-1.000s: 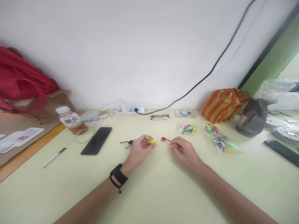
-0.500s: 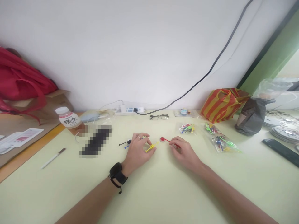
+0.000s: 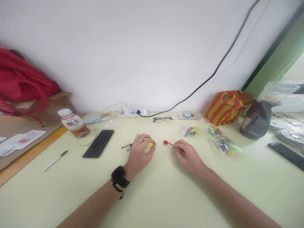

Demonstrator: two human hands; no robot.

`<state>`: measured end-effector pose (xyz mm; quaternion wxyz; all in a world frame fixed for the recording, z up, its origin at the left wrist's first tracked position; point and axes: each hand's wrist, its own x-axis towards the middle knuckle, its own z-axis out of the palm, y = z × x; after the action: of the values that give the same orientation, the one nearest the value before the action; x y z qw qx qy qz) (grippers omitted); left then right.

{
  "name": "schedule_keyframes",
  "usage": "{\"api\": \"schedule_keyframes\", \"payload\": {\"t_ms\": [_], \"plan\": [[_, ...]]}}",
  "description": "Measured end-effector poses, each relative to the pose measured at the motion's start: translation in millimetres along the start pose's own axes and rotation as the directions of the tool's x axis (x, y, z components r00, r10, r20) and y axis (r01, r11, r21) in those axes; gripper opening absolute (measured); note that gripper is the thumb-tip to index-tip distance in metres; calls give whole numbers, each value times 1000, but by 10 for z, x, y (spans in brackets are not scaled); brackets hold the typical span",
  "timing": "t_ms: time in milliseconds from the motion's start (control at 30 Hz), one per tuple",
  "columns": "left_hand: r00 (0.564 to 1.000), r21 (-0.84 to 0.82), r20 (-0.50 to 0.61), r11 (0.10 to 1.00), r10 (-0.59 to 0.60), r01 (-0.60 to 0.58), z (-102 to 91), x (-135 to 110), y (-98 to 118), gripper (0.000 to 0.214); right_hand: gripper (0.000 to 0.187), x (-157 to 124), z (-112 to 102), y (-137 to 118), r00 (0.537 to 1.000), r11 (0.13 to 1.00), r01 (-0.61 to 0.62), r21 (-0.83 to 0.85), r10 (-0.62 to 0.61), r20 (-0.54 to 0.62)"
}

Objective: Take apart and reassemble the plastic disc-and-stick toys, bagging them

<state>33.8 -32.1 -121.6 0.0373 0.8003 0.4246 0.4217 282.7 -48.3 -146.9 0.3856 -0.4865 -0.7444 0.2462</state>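
My left hand [image 3: 142, 151], with a ring and a black watch, has its fingers curled around a small yellow plastic piece [image 3: 149, 147], of which only a part shows between them. Dark and blue thin plastic pieces [image 3: 126, 146] stick out on the table just left of that hand, partly hidden by it. A thin red plastic stick [image 3: 170, 144] is pinched in my right hand [image 3: 186, 152]. Its far end lies at a round red disc [image 3: 165, 142]; whether the two are joined I cannot tell.
Clear bags of coloured plastic pieces [image 3: 190, 131] lie right of centre. Eyeglasses [image 3: 162, 119] and a power strip [image 3: 133, 113] sit by the wall. A black phone [image 3: 98, 144], a drink bottle [image 3: 73, 123] and a pen [image 3: 55, 161] are on the left, a dark device [image 3: 287, 155] far right.
My left fingers have closed further over the yellow piece, which is now mostly covered, and its tip no longer points out to the right. My right hand has barely moved.
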Motion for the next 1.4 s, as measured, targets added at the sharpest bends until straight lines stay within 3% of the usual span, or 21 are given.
{"api": "schedule_keyframes", "payload": {"t_ms": [67,133,233,367,667,900,1067,1267,1400], "plan": [[986,-163,164,987,27,0,10,-48,142,7,17,5,-2,12,1000,1000,8,9,-8,1],[937,-244,349,968,28,62,40,-105,239,5,18,8,-6,18,1000,1000,11,19,-11,-1],[887,-303,462,942,9,148,97,-152,244,14,20,8,-15,14,1000,1000,3,12,-3,-12],[889,-327,451,912,-81,249,138,-126,124,6,22,4,-25,5,1000,1000,-15,-19,14,-25],[928,-295,334,916,-167,271,173,-115,1,9,22,3,-38,-17,1000,999,-10,-37,10,-6],[920,-232,357,938,-164,257,149,-119,34,35,27,-23,-16,-59,997,999,30,27,-32,66],[904,-263,413,936,-111,235,141,-98,52,11,30,-20,2,-62,995,996,34,78,-42,93],[894,-364,410,866,-180,342,147,-92,56,10,14,30,-27,-50,1000,985,-24,171,21,18],[878,-482,422,765,-225,427,176,-94,51,14,21,51,-57,-94,995,967,-89,240,78,54]]}}
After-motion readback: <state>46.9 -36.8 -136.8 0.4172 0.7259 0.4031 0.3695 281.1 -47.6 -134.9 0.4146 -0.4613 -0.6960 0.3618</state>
